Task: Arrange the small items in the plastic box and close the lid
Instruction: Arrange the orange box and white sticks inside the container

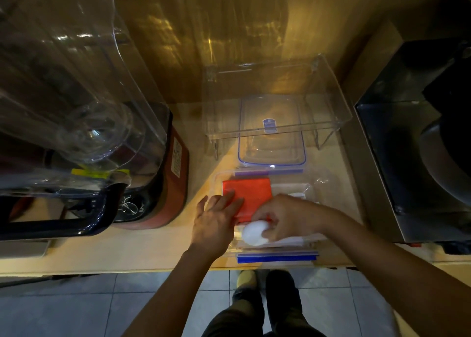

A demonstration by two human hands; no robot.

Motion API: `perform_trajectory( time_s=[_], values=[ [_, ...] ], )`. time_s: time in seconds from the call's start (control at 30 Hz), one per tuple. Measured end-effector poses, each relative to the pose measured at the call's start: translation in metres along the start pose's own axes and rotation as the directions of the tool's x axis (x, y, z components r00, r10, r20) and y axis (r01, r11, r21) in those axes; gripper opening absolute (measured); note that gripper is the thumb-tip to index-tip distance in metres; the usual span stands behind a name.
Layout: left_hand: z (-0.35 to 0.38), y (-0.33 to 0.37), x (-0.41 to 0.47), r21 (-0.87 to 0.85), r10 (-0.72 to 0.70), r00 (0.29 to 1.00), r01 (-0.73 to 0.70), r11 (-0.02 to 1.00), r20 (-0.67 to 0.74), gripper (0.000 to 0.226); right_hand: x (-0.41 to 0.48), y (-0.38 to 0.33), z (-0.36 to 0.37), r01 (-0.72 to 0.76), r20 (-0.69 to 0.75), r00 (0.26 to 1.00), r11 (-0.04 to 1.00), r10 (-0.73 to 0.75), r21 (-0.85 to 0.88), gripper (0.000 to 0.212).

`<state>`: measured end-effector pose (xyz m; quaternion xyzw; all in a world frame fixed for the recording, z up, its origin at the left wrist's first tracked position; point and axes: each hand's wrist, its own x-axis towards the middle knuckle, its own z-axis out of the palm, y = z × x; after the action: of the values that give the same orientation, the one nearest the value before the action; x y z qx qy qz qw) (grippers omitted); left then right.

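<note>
A clear plastic box (277, 256) with blue clip flaps lies open near the counter's front edge. Inside it a flat orange-red packet (251, 194) fills the left part, and white paper items (293, 241) lie to the right. My left hand (216, 224) rests with fingers spread on the box's left rim and the packet's edge. My right hand (288, 219) is over the box, closed around a white egg-shaped object (254, 233) at the box's near side. The box's lid (271, 132), clear with a blue seal, lies flat just behind the box.
A clear acrylic riser (277, 91) stands over the lid at the back. A red blender with a clear jug (84, 122) stands at the left. A dark metal appliance (420, 143) is at the right. The counter edge (127, 270) runs below the box.
</note>
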<state>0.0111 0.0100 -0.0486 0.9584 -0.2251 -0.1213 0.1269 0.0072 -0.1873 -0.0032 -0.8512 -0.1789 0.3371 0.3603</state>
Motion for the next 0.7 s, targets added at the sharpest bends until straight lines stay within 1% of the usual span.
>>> perform_trajectory(
  time_s=[0.07, 0.13, 0.17, 0.23, 0.3, 0.33, 0.4, 0.47, 0.53, 0.6, 0.63, 0.67, 0.7],
  values=[
    [-0.001, 0.002, 0.000, 0.019, -0.006, 1.000, 0.006, 1.000, -0.004, 0.048, -0.014, 0.013, -0.014, -0.073, -0.105, 0.991, 0.993, 0.083, 0.089, 0.026],
    [-0.004, 0.006, -0.002, 0.065, 0.007, 1.000, -0.006, 0.998, -0.007, 0.048, -0.019, 0.029, -0.023, -0.154, -0.233, 0.957, 0.983, 0.174, 0.099, 0.026],
    [-0.005, 0.007, -0.002, 0.097, 0.031, 0.999, -0.027, 0.995, -0.038, 0.047, -0.019, 0.036, -0.025, -0.194, -0.282, 0.935, 0.976, 0.216, 0.104, 0.025],
    [-0.005, 0.009, -0.003, 0.129, 0.117, 0.982, -0.098, 0.987, -0.151, 0.042, -0.016, 0.049, -0.026, -0.256, -0.346, 0.893, 0.957, 0.287, 0.135, 0.022],
    [-0.005, 0.012, -0.004, 0.117, 0.234, 0.943, -0.211, 0.970, -0.237, 0.027, -0.012, 0.058, -0.022, -0.298, -0.394, 0.854, 0.940, 0.341, 0.166, 0.023],
    [-0.006, 0.014, -0.004, 0.117, 0.290, 0.928, -0.269, 0.956, -0.234, 0.021, -0.010, 0.062, -0.019, -0.318, -0.410, 0.836, 0.932, 0.363, 0.177, 0.024],
    [-0.009, 0.020, -0.004, 0.083, 0.358, 0.925, -0.349, 0.933, -0.131, 0.021, -0.005, 0.067, -0.013, -0.363, -0.416, 0.823, 0.922, 0.386, 0.136, 0.025],
    [-0.011, 0.026, -0.002, -0.033, 0.335, 0.942, -0.334, 0.942, 0.003, 0.023, 0.000, 0.068, -0.008, -0.394, -0.406, 0.826, 0.916, 0.391, 0.082, 0.028],
    [-0.008, 0.028, 0.000, -0.082, 0.290, 0.953, -0.283, 0.956, 0.084, 0.026, 0.003, 0.067, -0.008, -0.407, -0.414, 0.825, 0.913, 0.385, 0.037, 0.032],
    [-0.004, 0.027, 0.000, -0.074, 0.281, 0.957, -0.276, 0.958, 0.073, 0.024, 0.002, 0.063, -0.009, -0.416, -0.470, 0.814, 0.907, 0.341, -0.062, 0.033],
    [-0.003, 0.026, 0.000, -0.080, 0.277, 0.959, -0.272, 0.959, 0.057, 0.022, -0.001, 0.059, -0.010, -0.394, -0.507, 0.812, 0.912, 0.288, -0.112, 0.028],
    [-0.002, 0.026, -0.001, -0.090, 0.270, 0.962, -0.265, 0.960, 0.045, 0.020, -0.005, 0.055, -0.010, -0.346, -0.533, 0.817, 0.927, 0.223, -0.143, 0.020],
    [-0.002, 0.026, 0.000, -0.105, 0.260, 0.965, -0.256, 0.961, 0.033, 0.019, -0.009, 0.050, -0.010, -0.278, -0.522, 0.838, 0.947, 0.157, -0.162, 0.015]
  ],
)
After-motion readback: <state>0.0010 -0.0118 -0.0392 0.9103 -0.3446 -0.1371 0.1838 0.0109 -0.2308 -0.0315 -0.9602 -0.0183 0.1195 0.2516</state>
